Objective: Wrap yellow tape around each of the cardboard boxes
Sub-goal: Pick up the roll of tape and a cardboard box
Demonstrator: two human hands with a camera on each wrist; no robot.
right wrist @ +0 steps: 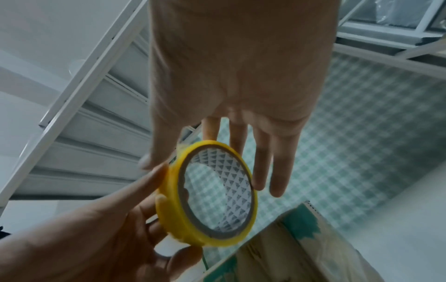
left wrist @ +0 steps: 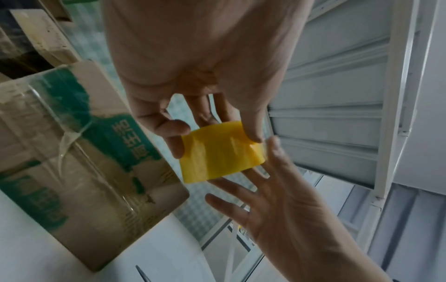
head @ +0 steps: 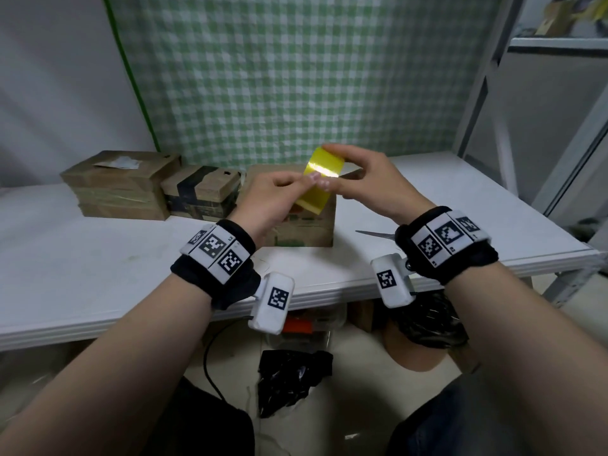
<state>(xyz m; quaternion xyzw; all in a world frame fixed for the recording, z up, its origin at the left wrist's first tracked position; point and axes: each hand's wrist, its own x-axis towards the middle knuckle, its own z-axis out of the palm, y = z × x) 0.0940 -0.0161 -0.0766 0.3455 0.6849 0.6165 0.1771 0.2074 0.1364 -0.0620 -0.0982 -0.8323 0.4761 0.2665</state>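
Note:
Both hands hold a yellow tape roll [head: 320, 179] in the air above a cardboard box with green print [head: 306, 228]. My left hand [head: 296, 185] pinches the roll's lower left side between thumb and fingers. My right hand [head: 348, 166] touches its top and right side with thumb and forefinger, and the other fingers stay fairly straight. In the left wrist view my left hand [left wrist: 205, 118] grips the yellow tape roll [left wrist: 222, 152] beside the printed box [left wrist: 72, 152]. In the right wrist view my right hand [right wrist: 173, 145] meets the roll [right wrist: 169, 206], and the roll's patterned core shows.
Two more cardboard boxes, a plain box [head: 121, 182] and a box with dark tape [head: 200, 192], stand at the back left of the white table [head: 98, 264]. Scissors [head: 375, 233] lie right of the printed box. A green checked curtain [head: 296, 77] hangs behind, and metal shelving [head: 493, 93] stands at the right.

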